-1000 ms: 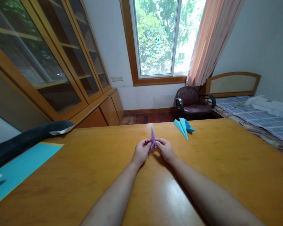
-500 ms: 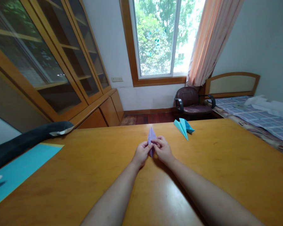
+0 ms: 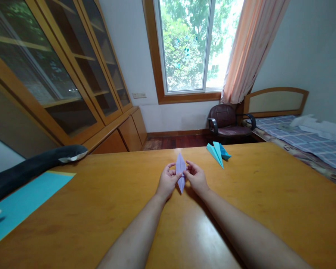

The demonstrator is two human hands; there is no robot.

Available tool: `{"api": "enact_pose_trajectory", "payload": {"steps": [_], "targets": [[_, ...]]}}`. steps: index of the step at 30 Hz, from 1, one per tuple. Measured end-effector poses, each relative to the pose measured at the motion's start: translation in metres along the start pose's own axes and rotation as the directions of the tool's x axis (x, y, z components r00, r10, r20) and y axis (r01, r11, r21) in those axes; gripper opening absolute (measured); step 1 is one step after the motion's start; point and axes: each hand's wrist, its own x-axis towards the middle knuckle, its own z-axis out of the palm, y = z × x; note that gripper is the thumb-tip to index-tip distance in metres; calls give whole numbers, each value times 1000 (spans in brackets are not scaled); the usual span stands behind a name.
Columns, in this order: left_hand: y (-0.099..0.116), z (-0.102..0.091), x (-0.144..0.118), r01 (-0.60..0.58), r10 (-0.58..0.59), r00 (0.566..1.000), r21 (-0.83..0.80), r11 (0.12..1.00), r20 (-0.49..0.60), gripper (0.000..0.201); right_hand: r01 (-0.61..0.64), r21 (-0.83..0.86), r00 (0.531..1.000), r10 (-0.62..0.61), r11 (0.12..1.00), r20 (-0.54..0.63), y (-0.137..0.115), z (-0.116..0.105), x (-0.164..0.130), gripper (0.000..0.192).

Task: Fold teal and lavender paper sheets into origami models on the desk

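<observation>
A narrow, pointed piece of folded purple paper [image 3: 180, 172] is held just above the wooden table [image 3: 240, 209], near its far edge. My left hand [image 3: 167, 182] pinches its left side with thumb and fingers. My right hand [image 3: 196, 178] pinches its right side. The paper faces me flat, one tip pointing away and one toward me. A folded blue paper plane [image 3: 218, 152] lies on the table to the right of my right hand, apart from it.
A blue sheet of paper [image 3: 22, 203] lies at the table's left edge, beside a dark plush toy [image 3: 30, 168]. Beyond the table stand a glass-door cabinet [image 3: 58, 74], a dark chair [image 3: 226, 121] under the window and a bed [image 3: 305, 138] at right.
The purple paper has turned from edge-on to flat toward me and looks spread wider. Both hands stayed together at the same spot.
</observation>
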Motion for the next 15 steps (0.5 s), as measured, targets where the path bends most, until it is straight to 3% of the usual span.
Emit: {"api": "enact_pose_trajectory", "payload": {"steps": [6, 15], "targets": [[-2, 0, 2, -4, 4, 1000, 20, 1000, -17, 52, -1, 42, 993, -4, 999, 114, -6, 3, -2, 44], [-2, -2, 2, -30, 30, 999, -1, 1000, -34, 32, -35, -22, 991, 37, 999, 128, -6, -4, -1, 13]]}}
